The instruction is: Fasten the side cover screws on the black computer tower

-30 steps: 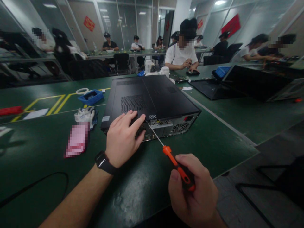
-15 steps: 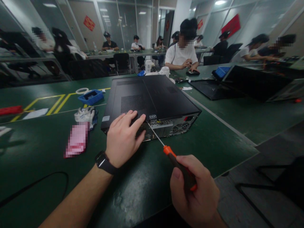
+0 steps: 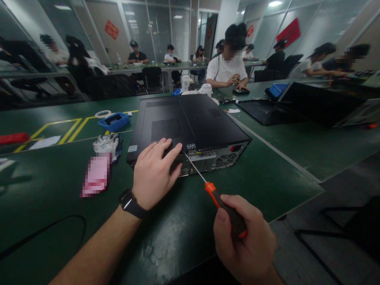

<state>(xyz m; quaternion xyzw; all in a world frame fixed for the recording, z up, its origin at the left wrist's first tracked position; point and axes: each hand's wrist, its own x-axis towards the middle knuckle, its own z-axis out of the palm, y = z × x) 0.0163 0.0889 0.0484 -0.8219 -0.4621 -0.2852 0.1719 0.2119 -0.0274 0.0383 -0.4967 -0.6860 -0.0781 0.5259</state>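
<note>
A black computer case [image 3: 204,118] lies flat on the green table, its rear side with a fan grille facing me. My left hand [image 3: 156,170] rests on the case's near left edge with its fingers apart, a dark watch on the wrist. My right hand [image 3: 246,237] is wrapped round the orange and black handle of a screwdriver [image 3: 213,193]. The screwdriver's thin shaft slants up to the left, and its tip meets the top of the case's rear edge, just right of my left hand's fingertips.
Left of the case are a blue tray [image 3: 114,127], a roll of tape [image 3: 102,114], white gloves [image 3: 106,143] and a pink item [image 3: 96,174]. Across the table a person [image 3: 227,67] handles a small object. A black panel [image 3: 267,112] lies at the right.
My right hand and the screwdriver handle have shifted very slightly to the right. My left hand and the case stay where they were.
</note>
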